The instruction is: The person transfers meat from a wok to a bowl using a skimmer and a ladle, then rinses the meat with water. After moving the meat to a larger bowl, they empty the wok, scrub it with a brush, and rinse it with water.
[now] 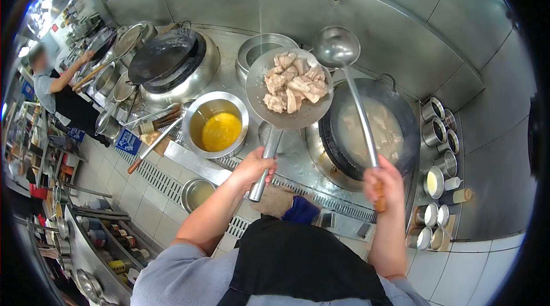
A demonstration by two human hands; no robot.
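My left hand (256,167) is closed round the metal handle of a wide skimmer (260,108). Pale cooked meat pieces (295,83) are heaped on the skimmer, which is held up between a metal pot and a wok. In my right hand (385,184) is the wooden grip of a long-handled ladle (337,46), its bowl raised beyond the wok at the upper right of the skimmer. The wok (408,128) on the right burner holds cloudy liquid with more pale pieces (375,134) in it.
A steel pot (241,140) with yellow liquid stands left of the skimmer. Another wok (163,57) sits on the left burner. Several metal seasoning containers (433,182) line the right side. At far left, another person (54,85) works at a stove.
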